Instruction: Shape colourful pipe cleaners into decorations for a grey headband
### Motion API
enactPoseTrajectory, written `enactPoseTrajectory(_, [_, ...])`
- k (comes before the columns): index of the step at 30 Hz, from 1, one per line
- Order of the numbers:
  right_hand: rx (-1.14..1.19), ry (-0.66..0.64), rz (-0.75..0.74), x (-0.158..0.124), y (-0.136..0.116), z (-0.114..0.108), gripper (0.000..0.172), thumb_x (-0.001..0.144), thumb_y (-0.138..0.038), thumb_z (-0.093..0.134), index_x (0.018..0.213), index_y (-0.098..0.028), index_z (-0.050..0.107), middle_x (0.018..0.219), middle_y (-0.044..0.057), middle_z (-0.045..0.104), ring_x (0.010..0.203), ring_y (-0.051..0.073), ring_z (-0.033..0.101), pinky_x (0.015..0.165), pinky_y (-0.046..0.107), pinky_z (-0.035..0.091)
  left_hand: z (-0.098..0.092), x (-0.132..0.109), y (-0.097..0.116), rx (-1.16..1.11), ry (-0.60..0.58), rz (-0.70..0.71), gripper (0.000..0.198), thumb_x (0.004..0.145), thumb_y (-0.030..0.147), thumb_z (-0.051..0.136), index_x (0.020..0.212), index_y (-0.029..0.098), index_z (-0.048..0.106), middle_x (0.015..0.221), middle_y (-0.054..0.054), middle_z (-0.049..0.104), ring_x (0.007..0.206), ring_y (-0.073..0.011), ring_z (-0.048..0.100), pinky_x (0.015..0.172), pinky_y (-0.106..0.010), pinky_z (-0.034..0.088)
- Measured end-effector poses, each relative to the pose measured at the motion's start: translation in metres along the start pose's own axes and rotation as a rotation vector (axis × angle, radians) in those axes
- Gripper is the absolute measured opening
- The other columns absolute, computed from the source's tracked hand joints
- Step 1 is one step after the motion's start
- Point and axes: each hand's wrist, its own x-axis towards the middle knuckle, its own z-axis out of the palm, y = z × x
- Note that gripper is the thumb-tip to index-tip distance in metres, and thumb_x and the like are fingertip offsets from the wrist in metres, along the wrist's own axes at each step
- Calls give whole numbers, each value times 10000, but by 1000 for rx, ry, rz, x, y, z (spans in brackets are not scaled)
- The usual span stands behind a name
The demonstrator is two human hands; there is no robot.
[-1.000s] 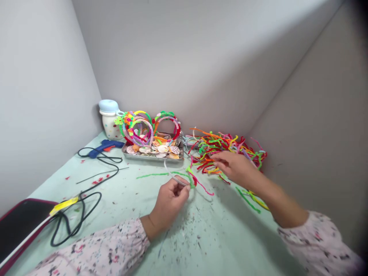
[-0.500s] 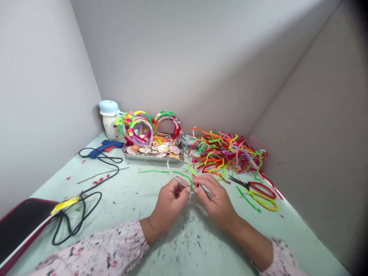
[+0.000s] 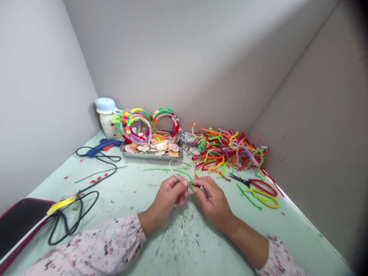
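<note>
My left hand [image 3: 171, 193] pinches a thin white headband [image 3: 173, 167], whose bare end curves up above the fingers. A green pipe cleaner [image 3: 161, 169] trails from between the fingertips toward the left over the table. My right hand [image 3: 211, 197] is closed on the headband's other side, with its thumb and fingertips at the green wrap beside my left fingertips. A dark red stretch shows under the right fingers. Just above that hand a pink and yellow-green pipe cleaner piece [image 3: 196, 168] stands out. The exact grip between the fingertips is partly hidden.
A metal tray [image 3: 149, 155] holds shells and finished colourful headbands [image 3: 140, 124]. To its right lies a heap of pipe cleaners [image 3: 227, 151], then scissors [image 3: 255, 188]. On the left are a blue glue gun [image 3: 100, 147], a black cable [image 3: 83, 188], a lidded jar [image 3: 107, 119] and a dark tablet-like object [image 3: 23, 222].
My left fingers have shifted and curled under at the headband, with the hand slightly higher. My right hand stays pinched near the same place. The whole view has moved slightly.
</note>
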Motion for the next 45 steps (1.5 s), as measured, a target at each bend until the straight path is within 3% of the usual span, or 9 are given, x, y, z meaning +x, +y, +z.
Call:
enactPoseTrajectory(15, [2,-11,20,2,0,-2,81,885,-221,532,902,-214,611,860,26,634,844,177,573,790,319,432,-2,4,2,-50,17,-25,168,800,269,573,690,143,553,544,30,526,392,-52,423,409,-191,280])
enactPoseTrajectory(24, [73,-64,87,-1,0,-3,170,914,-235,476,1035,-222,595,942,43,629,876,177,591,799,303,463,1,4,1,-50,8,-22,177,809,328,586,799,152,573,609,34,533,421,-47,416,421,-186,287])
enactPoseTrajectory(32, [81,14,75,0,3,-3,153,904,-213,498,1004,-231,612,919,36,617,874,174,582,793,301,461,2,6,3,49,23,-14,229,805,350,582,720,140,551,569,36,486,437,-58,397,440,-204,302])
enactPoseTrajectory(45, [89,-29,78,0,-1,-3,135,889,-198,505,981,-220,602,925,45,617,885,180,579,805,316,467,2,5,4,65,79,-50,122,726,242,604,670,135,588,547,30,521,418,-61,402,427,-204,302])
